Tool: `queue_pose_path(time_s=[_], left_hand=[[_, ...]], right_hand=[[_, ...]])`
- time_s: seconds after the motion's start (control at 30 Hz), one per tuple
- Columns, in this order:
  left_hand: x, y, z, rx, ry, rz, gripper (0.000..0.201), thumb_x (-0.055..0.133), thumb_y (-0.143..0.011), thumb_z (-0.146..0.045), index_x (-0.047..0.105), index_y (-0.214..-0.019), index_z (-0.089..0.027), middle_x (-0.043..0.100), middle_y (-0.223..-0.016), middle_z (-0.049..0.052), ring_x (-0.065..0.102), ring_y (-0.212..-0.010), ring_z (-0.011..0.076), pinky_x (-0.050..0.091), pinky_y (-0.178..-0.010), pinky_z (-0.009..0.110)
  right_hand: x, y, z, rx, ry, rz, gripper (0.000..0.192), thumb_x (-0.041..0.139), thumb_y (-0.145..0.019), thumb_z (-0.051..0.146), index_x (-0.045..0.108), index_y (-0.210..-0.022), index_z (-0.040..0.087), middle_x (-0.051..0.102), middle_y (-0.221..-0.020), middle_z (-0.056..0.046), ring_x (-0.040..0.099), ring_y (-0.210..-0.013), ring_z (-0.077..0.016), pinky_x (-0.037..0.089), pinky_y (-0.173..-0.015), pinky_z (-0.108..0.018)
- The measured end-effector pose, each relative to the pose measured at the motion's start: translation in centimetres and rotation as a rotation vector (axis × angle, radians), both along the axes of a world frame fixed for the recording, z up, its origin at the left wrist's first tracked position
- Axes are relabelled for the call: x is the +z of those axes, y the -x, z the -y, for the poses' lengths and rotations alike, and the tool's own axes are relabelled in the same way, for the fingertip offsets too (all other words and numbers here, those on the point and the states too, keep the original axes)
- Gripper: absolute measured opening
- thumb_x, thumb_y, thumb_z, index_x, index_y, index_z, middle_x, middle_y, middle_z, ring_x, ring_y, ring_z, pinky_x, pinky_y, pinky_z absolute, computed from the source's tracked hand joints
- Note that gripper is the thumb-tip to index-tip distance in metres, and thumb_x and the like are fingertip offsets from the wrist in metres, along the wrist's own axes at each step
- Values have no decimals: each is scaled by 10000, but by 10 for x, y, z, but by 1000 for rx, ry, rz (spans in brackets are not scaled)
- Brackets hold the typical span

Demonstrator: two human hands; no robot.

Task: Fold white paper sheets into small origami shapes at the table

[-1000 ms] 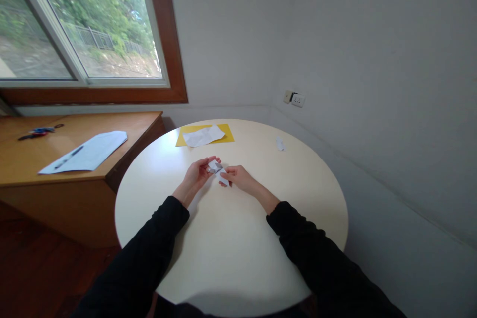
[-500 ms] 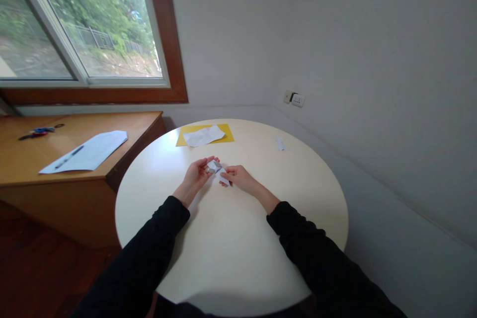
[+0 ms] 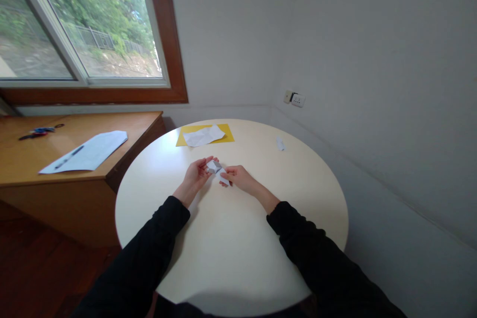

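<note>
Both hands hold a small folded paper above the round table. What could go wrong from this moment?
1. The folded paper is small and pinched only at its edges by the left hand and the right hand, so a hard pull may tear it or spoil a fold.
2. It seems to be held just above the table, so it could slip from the fingers.
3. The small scrap lies near the far right edge and might get brushed off.
</note>
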State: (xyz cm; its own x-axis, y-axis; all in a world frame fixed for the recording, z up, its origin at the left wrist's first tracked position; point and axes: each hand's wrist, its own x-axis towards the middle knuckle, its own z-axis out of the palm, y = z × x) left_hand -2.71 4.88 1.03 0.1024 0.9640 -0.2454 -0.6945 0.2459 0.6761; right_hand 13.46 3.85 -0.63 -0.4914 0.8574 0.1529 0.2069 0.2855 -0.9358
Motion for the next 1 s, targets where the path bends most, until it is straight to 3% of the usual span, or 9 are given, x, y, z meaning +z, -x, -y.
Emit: queue_pose_path(time_s=[0.57, 0.87, 1.0], left_hand=[[-5, 3, -4, 37, 2, 11, 230, 404, -781, -68, 601, -898, -39, 659, -744, 145, 643, -677, 171, 520, -590, 237], [-9, 9, -9, 94, 19, 17, 240, 392, -776, -66, 591, -908, -38, 664, -695, 127, 641, -629, 163, 520, -550, 235], [-8, 9, -8, 104, 14, 21, 225, 388, -767, -51, 589, -866, -41, 660, -695, 129, 639, -623, 158, 520, -556, 230]], right_hand=[[5, 1, 5, -16, 10, 17, 343, 515, -754, 435, 574, -608, 131, 539, -575, -2, 411, -508, -83, 310, -514, -238], [2, 1, 3, -12, 23, 9, 313, 531, -751, 396, 571, -613, 119, 559, -570, -9, 437, -502, -78, 327, -505, -225], [-1, 2, 0, -47, 105, -78, 302, 560, -736, 406, 586, -660, 115, 602, -613, -29, 512, -541, -91, 394, -554, -233]])
